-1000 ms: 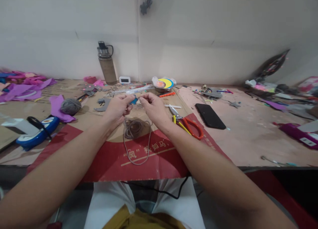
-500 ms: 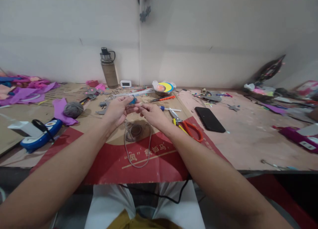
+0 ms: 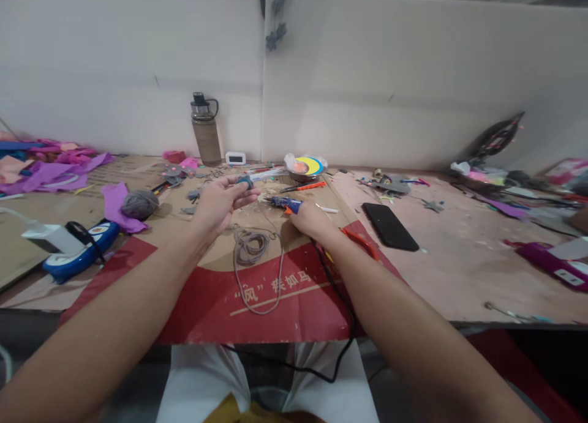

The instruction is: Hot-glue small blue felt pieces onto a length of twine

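My left hand (image 3: 220,204) pinches a small blue-grey piece (image 3: 245,181) between thumb and fingers; its exact kind is too small to make out. Thin grey cord (image 3: 250,247) lies in a loose coil below, and a strand of it runs up toward the fingers. My right hand (image 3: 309,220) is wrapped around a blue hot glue gun (image 3: 285,204) with an orange trigger, its nozzle pointing left toward my left hand. A black cable (image 3: 342,297) trails from the gun over the table's front edge. Red-handled scissors (image 3: 361,242) lie partly hidden behind my right forearm.
A black phone (image 3: 390,226) lies to the right. Grey yarn (image 3: 140,204) and a blue power strip (image 3: 80,251) are at the left. Behind stand a water bottle (image 3: 206,132), a small white clock (image 3: 236,158) and a metal bowl (image 3: 301,175). Red printed cardboard (image 3: 193,313) covers the front.
My right hand has left the small piece and cord, moved right, and taken hold of the glue gun. My left hand keeps its pinch.
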`<state>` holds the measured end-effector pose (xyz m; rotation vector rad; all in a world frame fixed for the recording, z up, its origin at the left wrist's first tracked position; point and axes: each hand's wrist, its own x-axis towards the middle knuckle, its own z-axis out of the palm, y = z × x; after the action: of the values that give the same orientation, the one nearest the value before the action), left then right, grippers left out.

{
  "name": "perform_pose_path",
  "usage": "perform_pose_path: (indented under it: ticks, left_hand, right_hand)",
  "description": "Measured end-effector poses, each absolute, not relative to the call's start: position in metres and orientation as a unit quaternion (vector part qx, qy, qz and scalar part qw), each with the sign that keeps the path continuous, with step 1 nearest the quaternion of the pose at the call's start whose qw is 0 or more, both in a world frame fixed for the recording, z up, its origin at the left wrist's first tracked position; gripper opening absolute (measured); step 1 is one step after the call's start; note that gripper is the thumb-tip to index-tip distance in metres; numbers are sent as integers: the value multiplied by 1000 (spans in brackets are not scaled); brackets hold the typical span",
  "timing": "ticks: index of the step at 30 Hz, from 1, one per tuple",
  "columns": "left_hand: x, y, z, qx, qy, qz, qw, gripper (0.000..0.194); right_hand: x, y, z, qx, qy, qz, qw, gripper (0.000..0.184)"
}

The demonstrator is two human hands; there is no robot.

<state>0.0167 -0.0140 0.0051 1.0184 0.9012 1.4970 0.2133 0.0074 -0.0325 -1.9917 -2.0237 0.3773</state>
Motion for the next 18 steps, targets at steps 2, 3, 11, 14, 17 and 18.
perform_pose_path:
  ticks: [2,3,11,14,17,18]
  left_hand:
    - [16,-13,5,429,384,621,531,10]
    - [16,-13,5,429,388,619,531,9]
    - [11,-10,5,414,408,630,515,10]
    - [9,-8,6,401,417,638,508,12]
    - [7,-7,6,397,416,642,507,12]
    - [7,-7,5,399,413,643,507,12]
  right_hand:
    - [215,9,-30,-691,-684,164,166,24]
    - [215,9,-28,-689,-672,183,200,24]
    - [206,-6,1,-531,-624,296,492,35]
    - [201,-14,5,-428,-670,308,522,30]
    - [199,-17,0,-396,-723,261,502,24]
    - [198,-17,-3,-394,-736,237,497,25]
